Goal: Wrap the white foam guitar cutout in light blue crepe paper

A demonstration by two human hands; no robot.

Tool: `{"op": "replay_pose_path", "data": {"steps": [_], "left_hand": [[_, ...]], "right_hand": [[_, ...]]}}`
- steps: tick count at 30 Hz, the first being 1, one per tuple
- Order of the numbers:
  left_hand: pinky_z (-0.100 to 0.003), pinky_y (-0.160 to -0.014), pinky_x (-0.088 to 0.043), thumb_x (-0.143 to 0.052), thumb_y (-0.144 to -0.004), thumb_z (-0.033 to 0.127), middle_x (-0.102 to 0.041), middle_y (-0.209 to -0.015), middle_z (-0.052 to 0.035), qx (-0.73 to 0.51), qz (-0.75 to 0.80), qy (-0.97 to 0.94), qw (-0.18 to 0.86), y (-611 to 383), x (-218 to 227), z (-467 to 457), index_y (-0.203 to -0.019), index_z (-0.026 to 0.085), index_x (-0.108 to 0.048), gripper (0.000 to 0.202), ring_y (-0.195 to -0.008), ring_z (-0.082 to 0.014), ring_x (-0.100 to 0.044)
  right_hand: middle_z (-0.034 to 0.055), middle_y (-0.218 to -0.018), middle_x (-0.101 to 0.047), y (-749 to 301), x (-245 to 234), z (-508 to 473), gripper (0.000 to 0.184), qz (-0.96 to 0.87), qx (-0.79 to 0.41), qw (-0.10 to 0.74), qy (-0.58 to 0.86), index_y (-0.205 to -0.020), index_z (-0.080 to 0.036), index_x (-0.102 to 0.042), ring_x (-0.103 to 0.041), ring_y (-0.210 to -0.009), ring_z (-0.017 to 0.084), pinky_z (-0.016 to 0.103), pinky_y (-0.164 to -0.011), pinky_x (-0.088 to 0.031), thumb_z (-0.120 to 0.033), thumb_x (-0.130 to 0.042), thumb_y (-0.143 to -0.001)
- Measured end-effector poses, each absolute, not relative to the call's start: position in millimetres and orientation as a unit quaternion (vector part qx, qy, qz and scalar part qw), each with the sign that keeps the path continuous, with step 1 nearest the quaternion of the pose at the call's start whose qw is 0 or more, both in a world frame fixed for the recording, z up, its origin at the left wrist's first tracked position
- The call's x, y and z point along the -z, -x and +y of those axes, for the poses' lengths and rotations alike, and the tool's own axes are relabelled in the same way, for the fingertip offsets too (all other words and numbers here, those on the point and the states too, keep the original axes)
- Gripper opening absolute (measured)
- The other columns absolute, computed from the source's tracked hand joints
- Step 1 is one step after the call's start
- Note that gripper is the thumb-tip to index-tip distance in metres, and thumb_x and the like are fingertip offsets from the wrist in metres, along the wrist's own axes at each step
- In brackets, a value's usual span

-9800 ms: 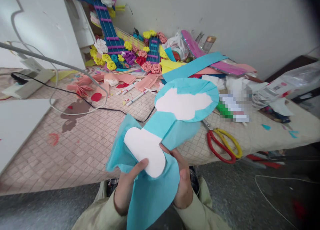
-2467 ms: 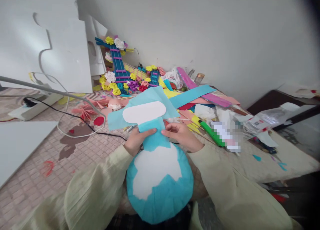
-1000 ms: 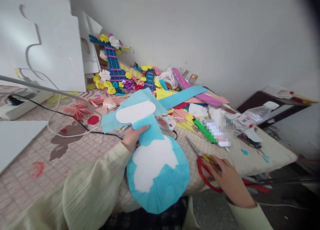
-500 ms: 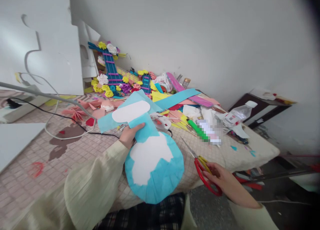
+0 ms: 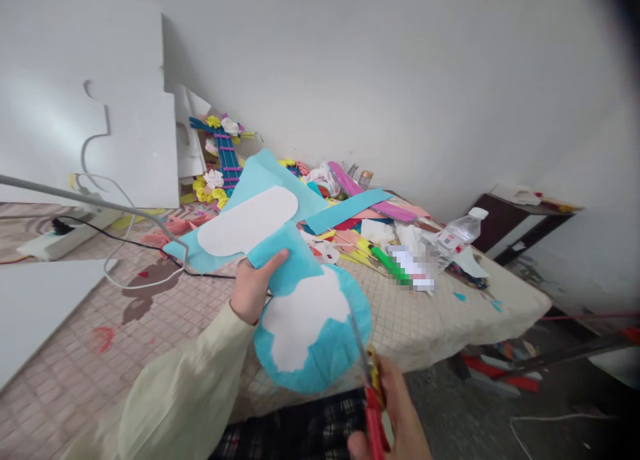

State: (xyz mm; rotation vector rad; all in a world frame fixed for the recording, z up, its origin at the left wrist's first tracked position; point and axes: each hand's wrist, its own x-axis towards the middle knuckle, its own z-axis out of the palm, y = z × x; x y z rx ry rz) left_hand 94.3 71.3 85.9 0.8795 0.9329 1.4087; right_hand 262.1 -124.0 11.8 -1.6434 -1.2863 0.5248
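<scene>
My left hand (image 5: 253, 287) is closed on a white cut-out partly covered in light blue crepe paper (image 5: 343, 353), with the thumb pressed on the paper at its narrow middle. The round lower end has blue paper folded in around its rim, leaving a ragged white patch. At the upper end, a white rounded strip (image 5: 250, 223) lies over a wide loose blue sheet (image 5: 265, 170). My right hand (image 5: 403, 413), blurred, grips scissors (image 5: 374, 413) with red and yellow handles. Their blades point up and overlap the right edge of the round end in view; contact cannot be made out.
Behind stand guitar-like paper models (image 5: 227, 157) with paper flowers. Paper strips and scraps, a green-cased cutter (image 5: 390, 265) and a clear plastic bottle (image 5: 463, 230) lie to the right. A power strip (image 5: 75, 233) with cables and white boards (image 5: 125, 140) are at the left.
The scissors have swung left and toward me, from beside the cut-out to over its right edge. The upper end with its loose blue sheet appears larger and nearer. The camera view has shifted.
</scene>
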Motion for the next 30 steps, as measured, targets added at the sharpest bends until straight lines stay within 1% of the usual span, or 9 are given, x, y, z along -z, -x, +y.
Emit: {"op": "replay_pose_path", "data": {"steps": [3,8,11,14,18,22,24,28,30], "left_hand": [[-0.032,-0.078,-0.055,-0.076,-0.057,0.027,-0.070,-0.099,-0.0074,-0.615,0.423,-0.399,0.533,-88,-101,54,-0.082,0.014,-0.068,0.029,-0.095,-0.0268,-0.063],[-0.029,-0.078,-0.054,-0.073,-0.060,0.024,-0.070,-0.099,-0.0060,-0.645,0.419,-0.415,0.487,-84,-115,35,-0.086,0.014,-0.068,0.028,-0.098,-0.0259,-0.062],[-0.030,-0.079,-0.054,-0.074,-0.059,0.025,-0.070,-0.101,-0.0061,-0.646,0.414,-0.413,0.490,-84,-118,32,-0.087,0.014,-0.068,0.030,-0.099,-0.0267,-0.061],[-0.032,-0.076,-0.055,-0.074,-0.056,0.023,-0.071,-0.096,-0.0077,-0.644,0.407,-0.393,0.515,-85,-123,30,-0.079,0.015,-0.068,0.025,-0.097,-0.0288,-0.062],[-0.031,-0.081,-0.053,-0.073,-0.056,0.018,-0.070,-0.096,-0.0077,-0.642,0.411,-0.377,0.526,-86,-136,25,-0.069,0.018,-0.066,0.015,-0.101,-0.0291,-0.060],[-0.031,-0.083,-0.052,-0.073,-0.054,0.015,-0.071,-0.092,-0.0071,-0.629,0.410,-0.363,0.553,-87,-137,25,-0.064,0.019,-0.065,0.013,-0.104,-0.0297,-0.059],[-0.032,-0.082,-0.053,-0.073,-0.055,0.018,-0.071,-0.093,-0.0070,-0.635,0.393,-0.354,0.563,-88,-131,29,-0.066,0.018,-0.065,0.014,-0.103,-0.0299,-0.059],[-0.034,-0.079,-0.055,-0.074,-0.059,0.025,-0.070,-0.098,-0.0065,-0.644,0.371,-0.352,0.569,-89,-112,38,-0.083,0.017,-0.067,0.026,-0.099,-0.0282,-0.061],[-0.033,-0.078,-0.055,-0.074,-0.059,0.027,-0.070,-0.098,-0.0065,-0.632,0.381,-0.366,0.567,-92,-104,41,-0.083,0.016,-0.067,0.028,-0.096,-0.0269,-0.063]], "right_hand": [[0.0039,-0.079,-0.064,-250,-17,-115,0.066,-0.524,-0.212,0.420,0.710,-0.114,-0.022,-0.046,-0.062,-0.068,0.022,0.030,-0.059,-0.051,-0.040,-0.070,-0.055],[0.0061,-0.082,-0.065,-253,-30,-106,0.063,-0.549,-0.176,0.338,0.744,-0.112,-0.019,-0.045,-0.063,-0.068,0.021,0.031,-0.060,-0.053,-0.045,-0.066,-0.059],[0.0077,-0.086,-0.066,-262,-36,-107,0.065,-0.545,-0.114,0.319,0.767,-0.110,-0.019,-0.046,-0.065,-0.074,0.023,0.032,-0.063,-0.055,-0.050,-0.067,-0.057],[0.0102,-0.091,-0.067,-271,-40,-109,0.067,-0.551,-0.040,0.302,0.777,-0.109,-0.020,-0.046,-0.066,-0.079,0.026,0.035,-0.066,-0.055,-0.054,-0.067,-0.055],[0.0126,-0.094,-0.067,-275,-43,-108,0.066,-0.564,0.032,0.300,0.768,-0.106,-0.019,-0.049,-0.066,-0.080,0.028,0.037,-0.065,-0.055,-0.054,-0.068,-0.054],[0.0123,-0.093,-0.067,-272,-44,-101,0.063,-0.569,0.037,0.315,0.759,-0.103,-0.019,-0.051,-0.065,-0.077,0.028,0.038,-0.064,-0.055,-0.053,-0.069,-0.053],[0.0123,-0.094,-0.066,-270,-45,-98,0.063,-0.568,0.021,0.323,0.757,-0.103,-0.019,-0.052,-0.065,-0.077,0.027,0.038,-0.064,-0.054,-0.052,-0.069,-0.053],[0.0132,-0.096,-0.066,-269,-48,-95,0.061,-0.555,-0.010,0.335,0.761,-0.102,-0.018,-0.054,-0.064,-0.077,0.027,0.038,-0.065,-0.053,-0.050,-0.070,-0.053],[0.0126,-0.094,-0.067,-269,-51,-93,0.060,-0.543,-0.032,0.341,0.767,-0.101,-0.018,-0.055,-0.064,-0.076,0.026,0.038,-0.066,-0.053,-0.048,-0.071,-0.052]]}}
